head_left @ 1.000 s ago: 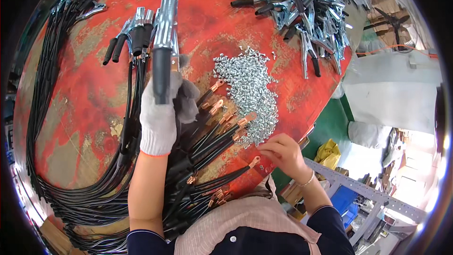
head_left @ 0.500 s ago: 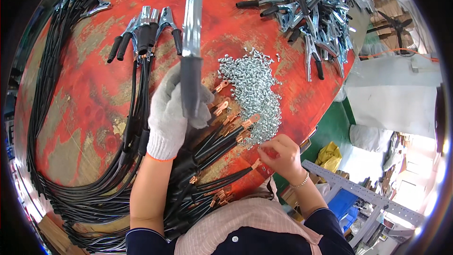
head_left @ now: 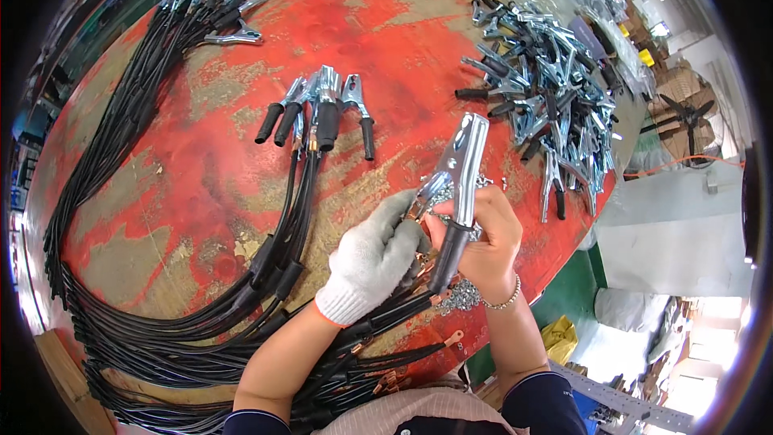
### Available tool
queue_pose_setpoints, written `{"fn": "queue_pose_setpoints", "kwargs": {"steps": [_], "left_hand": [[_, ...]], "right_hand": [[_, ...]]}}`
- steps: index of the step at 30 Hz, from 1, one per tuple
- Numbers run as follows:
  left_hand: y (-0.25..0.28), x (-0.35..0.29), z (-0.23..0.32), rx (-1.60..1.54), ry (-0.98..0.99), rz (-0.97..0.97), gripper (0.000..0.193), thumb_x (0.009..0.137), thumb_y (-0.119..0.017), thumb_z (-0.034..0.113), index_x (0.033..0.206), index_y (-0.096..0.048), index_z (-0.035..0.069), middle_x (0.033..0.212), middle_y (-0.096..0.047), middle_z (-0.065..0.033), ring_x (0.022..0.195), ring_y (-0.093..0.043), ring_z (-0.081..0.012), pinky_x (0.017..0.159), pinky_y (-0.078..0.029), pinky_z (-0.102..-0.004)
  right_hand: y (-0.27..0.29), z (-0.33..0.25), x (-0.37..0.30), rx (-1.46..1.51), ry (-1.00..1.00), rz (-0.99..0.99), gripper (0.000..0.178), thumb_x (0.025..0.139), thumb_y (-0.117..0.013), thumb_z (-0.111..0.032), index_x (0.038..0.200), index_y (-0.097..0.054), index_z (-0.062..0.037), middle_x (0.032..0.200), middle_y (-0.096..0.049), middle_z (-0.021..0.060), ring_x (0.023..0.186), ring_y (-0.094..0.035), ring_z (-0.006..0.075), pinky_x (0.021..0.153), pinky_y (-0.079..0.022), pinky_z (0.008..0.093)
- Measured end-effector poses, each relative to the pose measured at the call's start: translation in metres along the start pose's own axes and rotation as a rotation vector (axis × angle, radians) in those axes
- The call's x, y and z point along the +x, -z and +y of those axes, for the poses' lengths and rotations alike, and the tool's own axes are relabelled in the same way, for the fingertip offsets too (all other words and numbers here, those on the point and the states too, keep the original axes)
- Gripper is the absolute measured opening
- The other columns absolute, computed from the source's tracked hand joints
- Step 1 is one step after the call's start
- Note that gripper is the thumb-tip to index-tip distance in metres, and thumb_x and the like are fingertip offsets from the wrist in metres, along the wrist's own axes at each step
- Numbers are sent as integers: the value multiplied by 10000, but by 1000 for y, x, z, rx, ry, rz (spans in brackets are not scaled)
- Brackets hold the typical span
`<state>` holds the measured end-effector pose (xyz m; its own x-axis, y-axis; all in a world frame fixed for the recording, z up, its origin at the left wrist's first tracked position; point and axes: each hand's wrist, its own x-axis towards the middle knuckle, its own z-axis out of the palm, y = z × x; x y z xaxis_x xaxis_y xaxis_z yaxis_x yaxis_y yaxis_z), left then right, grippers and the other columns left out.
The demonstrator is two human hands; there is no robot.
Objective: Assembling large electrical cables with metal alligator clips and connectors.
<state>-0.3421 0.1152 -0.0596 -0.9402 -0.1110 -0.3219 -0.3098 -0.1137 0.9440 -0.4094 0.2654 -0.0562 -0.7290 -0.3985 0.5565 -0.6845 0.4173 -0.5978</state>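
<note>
My left hand (head_left: pixel 369 262), in a white knit glove, is closed around one side of a silver spring clamp (head_left: pixel 463 165) with black handle sleeves. The clamp stands with its jaws up, over the middle of the table. A copper lug (head_left: pixel 415 211) shows between the gloved fingers and the clamp's metal. My bare right hand (head_left: pixel 493 242) is at the clamp's right side, its thumb and fingers pinched together behind the near handle. What they pinch is hidden. Below both hands lie black cables with copper lugs (head_left: pixel 455 338), and a heap of small silver screws (head_left: pixel 463 296) is partly covered.
A large pile of clamps (head_left: pixel 555 89) lies at the far right. Several clamps joined to cables (head_left: pixel 326 109) rest left of centre. A long bundle of black cables (head_left: pixel 129 125) curves along the left side of the red, worn table (head_left: pixel 386 56). A fan (head_left: pixel 686 117) stands beyond.
My left hand has moved right and down with the clamp, which now tilts. My right hand has risen from beside the screws to meet it. The whole view has shifted.
</note>
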Motion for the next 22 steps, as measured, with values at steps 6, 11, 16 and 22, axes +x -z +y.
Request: {"fn": "queue_pose_setpoints", "kwargs": {"steps": [6,11,16,22], "left_hand": [[0,5,-19,23,-125,30,350,946,-518,142,1289,-549,77,716,-634,-72,627,-646,-125,593,-510,-290],[0,5,-20,73,-158,57,343,946,-520,141,1281,-549,71,691,-633,-67,594,-642,-124,570,-511,-292],[1,4,-18,78,-182,52,333,956,-509,139,1276,-546,59,681,-624,-57,577,-632,-113,550,-509,-284],[1,4,-16,7,-95,17,344,961,-503,143,1294,-528,57,700,-628,-40,582,-629,-105,549,-514,-268]], "right_hand": [[-11,-1,11,-17,92,19,290,595,-835,5,838,-709,-90,722,-603,45,642,-586,201,563,-463,308],[-11,0,13,-35,118,-3,286,606,-829,-3,848,-711,-101,698,-592,49,639,-572,215,553,-448,323],[-10,0,13,-42,131,-1,284,615,-833,-18,861,-714,-97,693,-590,48,655,-567,227,566,-446,330],[-9,7,8,-40,143,-60,308,624,-866,-55,900,-731,-85,849,-618,78,751,-600,232,661,-485,332]]}}
